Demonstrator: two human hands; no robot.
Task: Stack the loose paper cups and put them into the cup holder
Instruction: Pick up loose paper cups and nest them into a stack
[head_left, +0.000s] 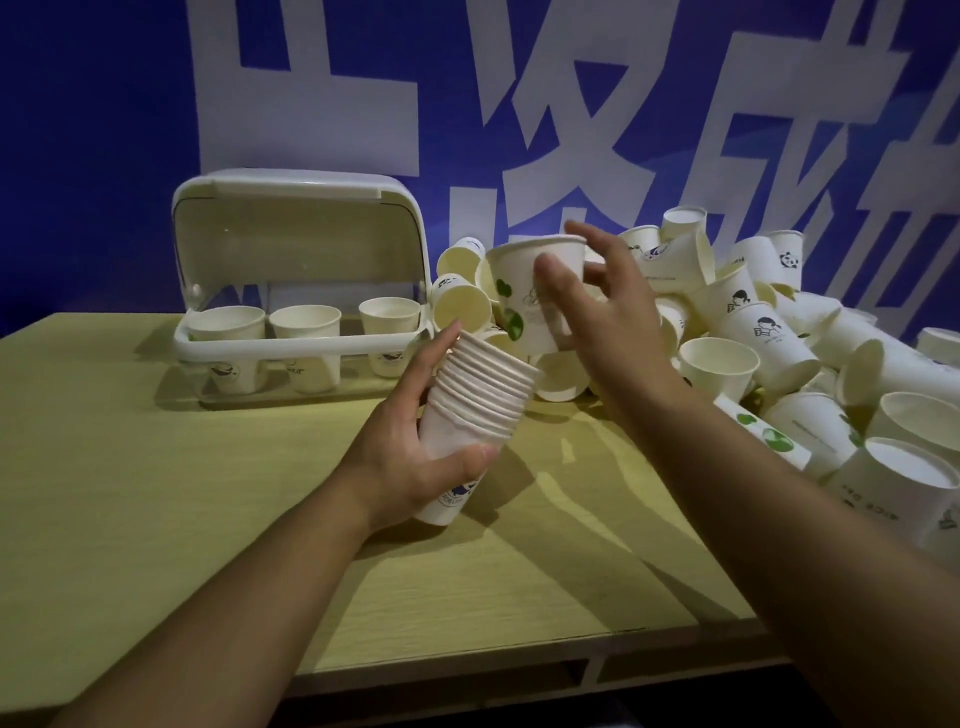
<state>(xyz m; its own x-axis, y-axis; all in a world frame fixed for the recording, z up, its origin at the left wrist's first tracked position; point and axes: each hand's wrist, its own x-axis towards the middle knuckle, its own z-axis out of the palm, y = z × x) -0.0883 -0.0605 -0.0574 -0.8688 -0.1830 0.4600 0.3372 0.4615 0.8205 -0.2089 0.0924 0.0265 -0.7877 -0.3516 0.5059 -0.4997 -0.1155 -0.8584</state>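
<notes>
Head view | left hand (410, 457) gripped cup stack (480, 405) mid-table | right hand (597, 301) pinched loose cup (535, 291) above it | cups likely light, crushable: hold sidewalls gently | cup holder (301, 291) far left

This looks like an office or event space set up for a staged task rather than a home. Beyond both hands, a blue wall banner (104, 130) printed with huge white characters fills the background, and under the hands lies a plain pale wood-grain table (156, 519) of the office kind. To the right of the right hand, a bulk heap of printed paper cups (779, 332) covers the tabletop.
</notes>
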